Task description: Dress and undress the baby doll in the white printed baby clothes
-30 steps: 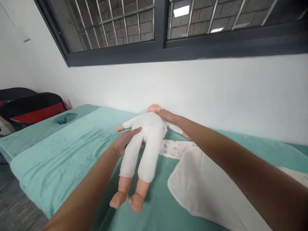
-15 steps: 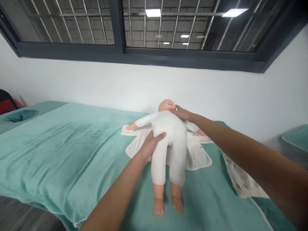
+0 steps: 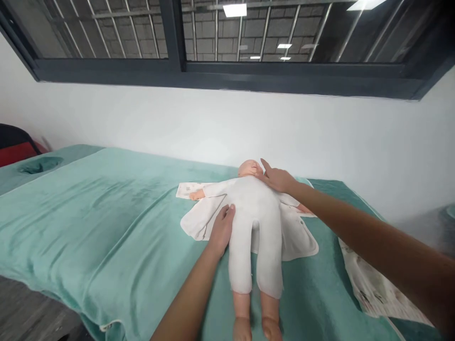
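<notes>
A baby doll (image 3: pixel 254 203) with a white cloth body lies on its back, arms spread, feet toward me. Under it is spread a small white garment (image 3: pixel 302 239) with sleeves, and the doll's arms rest over the sleeves. Against the doll's hip on the left side is my left hand (image 3: pixel 222 227), fingers extended and not wrapped round it. My right hand (image 3: pixel 279 179) is at the doll's shoulder and neck, beside the head (image 3: pixel 250 167). One of its digits points up, apart from the others; some fingers are hidden.
Green sheets (image 3: pixel 106 213) cover the bed or table beneath the doll. A printed white cloth (image 3: pixel 377 284) lies at the right, partly behind my forearm. At the back runs a white wall (image 3: pixel 142 118) below a barred window (image 3: pixel 227 78). A red and black object (image 3: pixel 16 147) stands far left.
My left hand has loosened from the doll's hip and thigh and now lies at its side. My right hand's fingers have spread beside the head. The view has shifted, so the doll appears lower.
</notes>
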A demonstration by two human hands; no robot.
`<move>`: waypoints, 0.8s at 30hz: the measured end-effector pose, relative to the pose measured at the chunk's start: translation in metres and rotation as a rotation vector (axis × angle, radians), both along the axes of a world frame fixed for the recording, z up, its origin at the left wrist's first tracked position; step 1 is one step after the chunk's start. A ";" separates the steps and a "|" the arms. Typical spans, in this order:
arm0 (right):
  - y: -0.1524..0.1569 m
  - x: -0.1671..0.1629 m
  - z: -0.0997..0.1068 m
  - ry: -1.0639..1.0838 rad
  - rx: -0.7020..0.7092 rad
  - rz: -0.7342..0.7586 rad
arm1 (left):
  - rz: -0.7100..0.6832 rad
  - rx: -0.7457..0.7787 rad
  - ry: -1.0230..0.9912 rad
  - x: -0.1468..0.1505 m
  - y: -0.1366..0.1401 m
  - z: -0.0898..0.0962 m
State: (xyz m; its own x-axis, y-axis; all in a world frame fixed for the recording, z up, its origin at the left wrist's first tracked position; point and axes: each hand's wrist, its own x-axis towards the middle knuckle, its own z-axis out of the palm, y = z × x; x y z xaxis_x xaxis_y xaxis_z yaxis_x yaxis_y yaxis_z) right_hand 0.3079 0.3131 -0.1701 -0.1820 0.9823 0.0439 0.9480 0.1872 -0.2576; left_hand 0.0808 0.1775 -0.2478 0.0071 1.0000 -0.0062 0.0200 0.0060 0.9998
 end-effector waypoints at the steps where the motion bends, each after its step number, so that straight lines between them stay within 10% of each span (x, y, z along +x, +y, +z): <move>1: -0.003 -0.005 0.008 -0.065 0.068 0.018 | 0.046 0.018 0.040 0.001 0.003 -0.003; 6: -0.017 -0.081 0.019 -0.075 0.294 0.293 | 0.230 0.155 0.454 0.006 0.027 -0.013; 12: -0.001 -0.172 -0.021 -0.346 -0.017 0.553 | 0.055 0.196 1.134 0.003 0.054 -0.017; 20: 0.005 -0.143 -0.008 -0.114 0.071 0.458 | 0.106 0.460 1.251 -0.021 0.069 -0.017; 24: -0.006 -0.127 -0.006 0.078 0.084 0.492 | 0.375 0.224 0.753 -0.041 0.086 -0.024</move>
